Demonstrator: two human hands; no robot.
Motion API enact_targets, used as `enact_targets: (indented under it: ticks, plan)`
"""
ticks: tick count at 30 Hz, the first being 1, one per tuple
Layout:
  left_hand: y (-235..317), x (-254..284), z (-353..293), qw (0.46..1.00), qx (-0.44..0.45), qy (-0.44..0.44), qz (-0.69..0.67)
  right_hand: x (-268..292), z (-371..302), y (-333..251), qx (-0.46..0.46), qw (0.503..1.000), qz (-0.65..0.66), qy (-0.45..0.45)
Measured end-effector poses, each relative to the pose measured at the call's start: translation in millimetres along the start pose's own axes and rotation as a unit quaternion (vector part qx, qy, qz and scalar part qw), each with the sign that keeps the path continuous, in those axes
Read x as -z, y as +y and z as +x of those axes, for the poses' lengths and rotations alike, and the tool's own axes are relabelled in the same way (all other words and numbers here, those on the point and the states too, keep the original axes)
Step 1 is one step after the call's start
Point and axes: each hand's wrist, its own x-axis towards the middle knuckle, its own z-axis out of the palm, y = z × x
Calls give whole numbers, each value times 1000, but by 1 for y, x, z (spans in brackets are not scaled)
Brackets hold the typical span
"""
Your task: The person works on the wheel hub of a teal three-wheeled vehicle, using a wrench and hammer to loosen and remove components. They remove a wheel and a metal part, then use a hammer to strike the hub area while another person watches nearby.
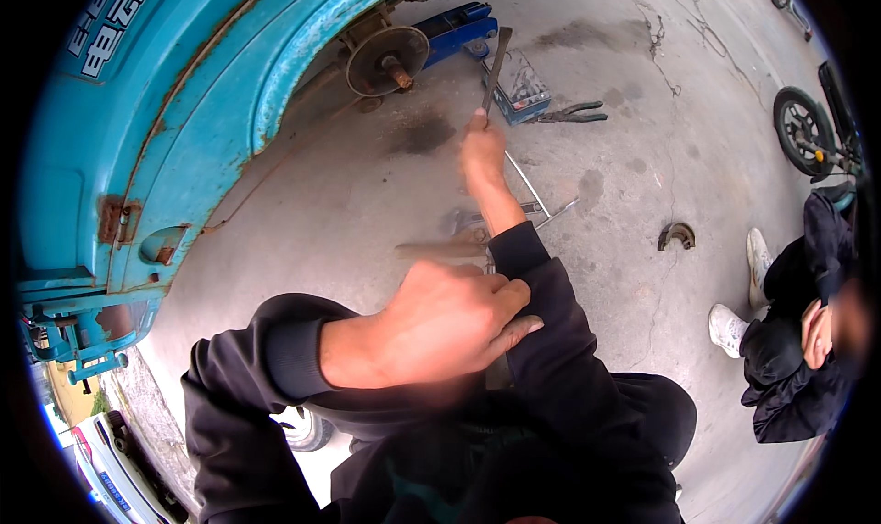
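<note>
My right hand (483, 152) reaches forward, its fingers wrapped round a long dark pry bar (498, 65) with a flattened far end. Ahead of it stand a small blue box (520, 97) and dark-handled pliers (576, 113). My left hand (431, 327) is closed in front of me, its fingers and thumb over my right sleeve. What it grips, if anything, is hidden. A blurred brown stick-like handle (439, 250) shows just beyond its knuckles; I cannot tell if the hand holds it. A chrome T-shaped wrench (530, 183) lies on the floor by my right forearm.
At the left rises a rusty turquoise vehicle body (138, 157), with a bare wheel hub (387, 61) under its arch. A blue jack (459, 33) is beside the hub. A curved brake shoe (677, 236) lies right. Another person (798, 340) sits at the far right, near a wheel (803, 131).
</note>
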Motion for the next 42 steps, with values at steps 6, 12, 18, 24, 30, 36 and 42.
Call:
enact_targets:
  ticks: [6,12,18,24,30,36,42]
  plan:
    - [4,-4,5,1000,-13,-4,-25,8,0,27,-211,929,302,-2]
    - [4,-5,-1,999,-6,3,-52,-37,-38,37,-247,949,107,-164]
    - [-3,-3,-10,997,-2,20,-75,-49,-73,23,-74,952,-14,-297]
    - [-8,-3,-10,995,-22,53,-85,-69,-85,37,240,885,-327,-230]
    - [-3,3,-11,997,-2,4,-83,-37,-38,10,144,973,-92,-157]
    - [-5,5,-8,997,-12,3,-72,-33,-49,-15,69,974,-77,-203]
    - [2,-2,-5,996,-30,3,-81,-44,-57,-18,87,967,-39,-234]
